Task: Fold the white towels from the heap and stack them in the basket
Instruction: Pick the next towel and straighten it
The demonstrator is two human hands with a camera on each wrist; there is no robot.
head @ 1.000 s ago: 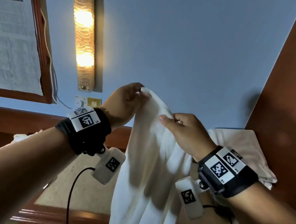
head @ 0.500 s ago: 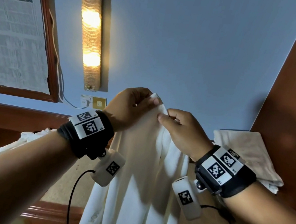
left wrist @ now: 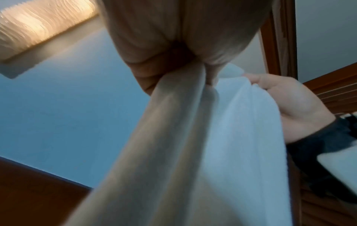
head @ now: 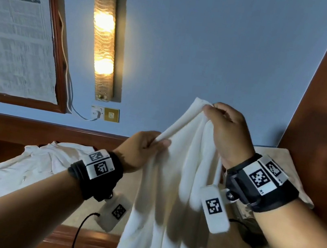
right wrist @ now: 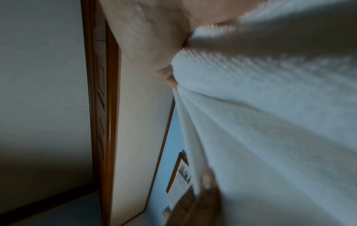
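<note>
Towel [head: 169,200] up in the air, soft white terry in long folds.
Left hand [head: 141,150] and right hand [head: 225,131] each pinch its top edge.

The held towel [head: 169,200] hangs at centre, the heap [head: 22,168] on the bench [head: 88,217] at nine o'clock, a wall lamp [head: 104,39] at eleven.

Black wristbands [head: 94,174], white coded tags, bare forearms
</note>
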